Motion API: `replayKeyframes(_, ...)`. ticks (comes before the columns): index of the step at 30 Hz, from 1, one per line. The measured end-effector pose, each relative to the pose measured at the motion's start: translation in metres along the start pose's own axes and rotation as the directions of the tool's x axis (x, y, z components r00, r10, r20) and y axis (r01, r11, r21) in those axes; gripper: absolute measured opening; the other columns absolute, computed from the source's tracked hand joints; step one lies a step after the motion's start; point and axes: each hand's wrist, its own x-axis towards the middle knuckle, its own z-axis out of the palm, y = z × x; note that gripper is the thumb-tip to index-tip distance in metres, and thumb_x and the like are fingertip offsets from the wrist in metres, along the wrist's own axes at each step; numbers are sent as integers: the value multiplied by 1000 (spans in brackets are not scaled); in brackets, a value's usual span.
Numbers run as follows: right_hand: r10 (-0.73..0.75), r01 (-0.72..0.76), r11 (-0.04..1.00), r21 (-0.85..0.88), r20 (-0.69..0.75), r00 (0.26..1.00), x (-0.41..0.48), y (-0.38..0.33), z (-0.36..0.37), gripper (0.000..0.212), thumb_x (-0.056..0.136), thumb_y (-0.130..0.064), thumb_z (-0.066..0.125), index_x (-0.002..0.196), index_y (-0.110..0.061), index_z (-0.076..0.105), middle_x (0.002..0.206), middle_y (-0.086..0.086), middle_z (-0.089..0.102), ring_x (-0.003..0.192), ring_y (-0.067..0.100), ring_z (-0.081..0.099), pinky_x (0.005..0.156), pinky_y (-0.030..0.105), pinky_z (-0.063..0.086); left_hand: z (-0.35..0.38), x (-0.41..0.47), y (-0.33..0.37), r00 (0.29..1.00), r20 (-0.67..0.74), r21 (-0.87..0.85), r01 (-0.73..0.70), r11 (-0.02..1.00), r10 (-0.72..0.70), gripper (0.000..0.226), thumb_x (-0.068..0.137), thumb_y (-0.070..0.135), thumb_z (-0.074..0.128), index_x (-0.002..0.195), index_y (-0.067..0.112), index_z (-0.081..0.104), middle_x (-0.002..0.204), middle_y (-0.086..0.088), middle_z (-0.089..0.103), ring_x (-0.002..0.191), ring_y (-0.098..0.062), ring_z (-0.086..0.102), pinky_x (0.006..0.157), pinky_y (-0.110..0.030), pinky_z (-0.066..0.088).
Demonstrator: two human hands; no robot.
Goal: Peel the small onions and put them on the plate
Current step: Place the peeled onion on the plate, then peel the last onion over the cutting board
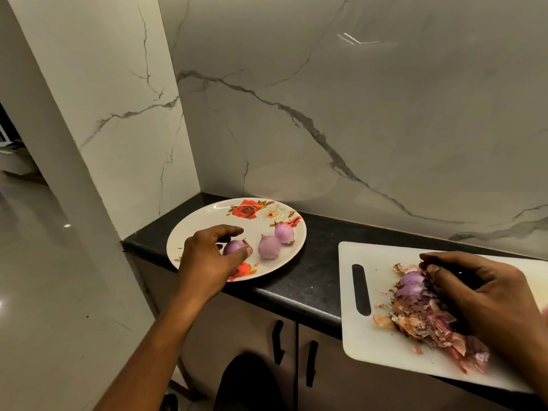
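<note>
Head view: nearest, a white chopping board (373, 345) overhangs the black worktop (314, 280); on it the right hand (486, 295) curls round a dark object (459, 274) amid peelings (430, 324) and small onions (410, 280). Farther left, the left hand (204, 259) pinches a peeled onion (232, 247) over the floral plate (207, 215), beside two other onions (269, 247). A veined marble wall (355, 114) rises behind.
</note>
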Motion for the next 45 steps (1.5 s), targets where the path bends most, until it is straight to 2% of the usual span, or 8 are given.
replayKeyframes(5, -58, 58, 998, -11, 11, 998, 3, -3, 5, 33, 92, -8, 74, 114, -32, 74, 106, -11, 77, 100, -3, 71, 86, 16, 58, 16, -4, 31, 975, -78, 43, -206, 978, 209, 46, 82, 26, 90, 126, 22, 76, 139, 4, 68, 126, -8, 60, 94, -18, 51)
replayKeyframes(11, -101, 100, 994, -39, -25, 995, 9, -1, 6, 31, 94, -8, 73, 116, -31, 73, 106, -15, 77, 100, -3, 72, 90, 17, 58, 58, -13, 82, 954, -26, -97, -299, 949, 298, 35, 86, 30, 87, 119, 22, 78, 117, 18, 69, 100, 8, 61, 90, -3, 47)
replayKeyframes(14, -114, 111, 993, -37, -75, 991, 11, 3, 6, 29, 94, -6, 72, 117, -23, 76, 107, -11, 78, 101, 0, 73, 92, 19, 59, 86, -22, 107, 938, 75, -206, -317, 926, 338, 35, 86, 30, 85, 120, 21, 78, 114, 13, 75, 100, 6, 67, 86, -9, 53)
replayKeyframes(22, -131, 128, 991, -31, -211, 969, 12, -5, -29, 22, 92, -7, 76, 111, -18, 81, 102, -12, 79, 95, 4, 75, 86, 21, 60, 146, -50, 156, 872, 229, -360, -338, 870, 433, 29, 88, 30, 84, 116, 26, 78, 104, 25, 70, 102, 11, 65, 82, -4, 51)
replayKeyframes(28, -139, 84, 940, -329, -147, 979, -13, 5, -92, 28, 92, -12, 78, 118, -21, 78, 103, -18, 74, 98, -2, 70, 84, 12, 55, 163, -54, 163, 843, 299, -413, -309, 857, 448, 29, 89, 32, 82, 118, 28, 78, 112, 16, 75, 102, -1, 70, 86, -20, 59)
replayKeyframes(35, 104, -104, 785, -611, -35, 994, -35, 17, -126, 40, 93, -47, 72, 130, -34, 70, 123, -18, 68, 111, 1, 60, 93, 29, 53, 167, -51, 166, 829, 347, -438, -271, 857, 439, 26, 91, 29, 80, 116, 26, 78, 112, 13, 76, 101, -6, 72, 85, -26, 61)
replayKeyframes(39, 187, -157, 788, -595, -12, 982, -37, 21, -125, 50, 89, -48, 76, 137, -37, 65, 120, -19, 69, 97, -4, 62, 90, 26, 53, 169, -51, 166, 823, 354, -440, -272, 856, 443, 23, 91, 29, 80, 115, 28, 78, 109, 15, 75, 99, -7, 72, 81, -20, 58)
replayKeyframes(45, 125, -144, 898, -415, -74, 989, -30, 18, -118, 48, 85, -45, 83, 130, -40, 69, 105, -24, 71, 92, 0, 69, 82, 27, 60, 171, -51, 169, 795, 376, -463, -284, 840, 476, 23, 91, 30, 79, 114, 28, 79, 107, 18, 75, 97, -1, 72, 79, -14, 59)
